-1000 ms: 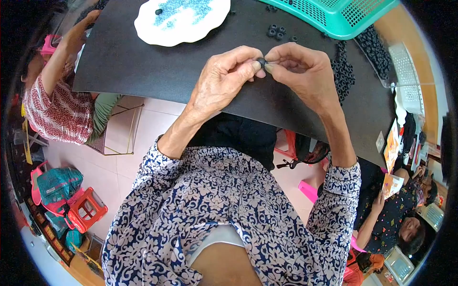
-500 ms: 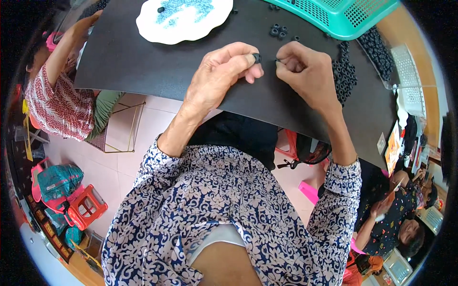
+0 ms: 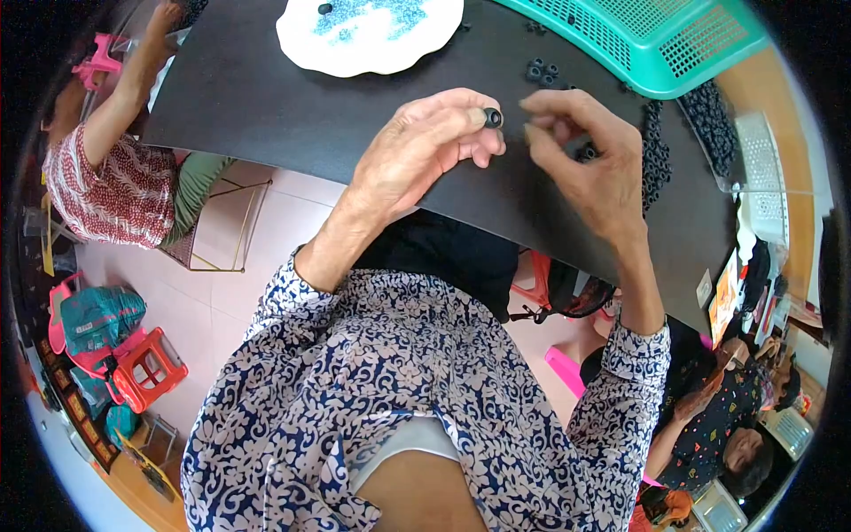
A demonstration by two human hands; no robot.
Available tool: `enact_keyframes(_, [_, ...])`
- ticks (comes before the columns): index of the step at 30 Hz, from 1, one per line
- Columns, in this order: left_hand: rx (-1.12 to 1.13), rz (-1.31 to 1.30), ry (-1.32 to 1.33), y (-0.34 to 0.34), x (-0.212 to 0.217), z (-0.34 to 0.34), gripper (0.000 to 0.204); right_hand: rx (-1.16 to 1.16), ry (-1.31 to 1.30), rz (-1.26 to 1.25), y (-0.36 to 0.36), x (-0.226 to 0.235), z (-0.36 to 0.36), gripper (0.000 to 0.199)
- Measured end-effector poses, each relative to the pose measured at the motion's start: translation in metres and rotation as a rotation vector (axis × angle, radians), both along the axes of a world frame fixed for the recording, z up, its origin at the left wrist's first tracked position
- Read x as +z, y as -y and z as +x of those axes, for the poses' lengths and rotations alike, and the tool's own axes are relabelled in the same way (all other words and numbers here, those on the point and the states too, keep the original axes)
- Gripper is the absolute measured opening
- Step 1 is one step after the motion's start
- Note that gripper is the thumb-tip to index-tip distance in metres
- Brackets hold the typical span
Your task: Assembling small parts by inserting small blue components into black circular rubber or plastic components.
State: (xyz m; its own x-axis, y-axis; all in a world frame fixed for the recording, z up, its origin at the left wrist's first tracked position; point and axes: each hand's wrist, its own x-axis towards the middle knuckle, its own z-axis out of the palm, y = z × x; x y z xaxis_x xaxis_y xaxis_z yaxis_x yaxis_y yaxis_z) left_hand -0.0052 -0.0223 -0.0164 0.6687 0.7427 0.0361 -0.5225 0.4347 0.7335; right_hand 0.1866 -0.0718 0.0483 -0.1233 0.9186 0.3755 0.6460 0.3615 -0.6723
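Note:
My left hand (image 3: 434, 146) pinches a small black ring-shaped part (image 3: 494, 118) between thumb and forefinger, its round hole showing. The other fingers curl loosely beneath. Just to the right, my right hand (image 3: 596, 160) is over the dark table (image 3: 239, 115), slightly blurred, with thumb and forefinger apart. Another black ring (image 3: 587, 152) shows within the curve of that hand; whether it lies in the palm or on the table behind, I cannot tell. A few more black rings (image 3: 542, 73) lie beyond my hands, and a spread of them (image 3: 656, 155) reaches along the right.
A white scalloped plate (image 3: 372, 58) with blue markings, carrying a black piece, stands at the far side. Beside it sits a green slotted basket (image 3: 634, 53). A clear bin of black parts (image 3: 709, 124) and a white basket (image 3: 760, 168) are right. Other people sit left and lower right.
My right thumb and forefinger have parted from their pinch, and the hand has shifted slightly right. The ring in my left hand now shows its hole. The whole view has shifted a little.

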Motion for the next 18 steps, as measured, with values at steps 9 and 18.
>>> enact_keyframes(9, [0.029, 0.070, -0.220, -0.024, 0.012, -0.013, 0.020, 0.227, -0.092, -0.276, -0.041, 0.009, -0.013, 0.023])
enact_keyframes(18, [0.140, 0.215, -0.423, -0.036, 0.005, -0.030, 0.018, 0.166, 0.206, -0.067, -0.165, 0.005, -0.043, 0.018])
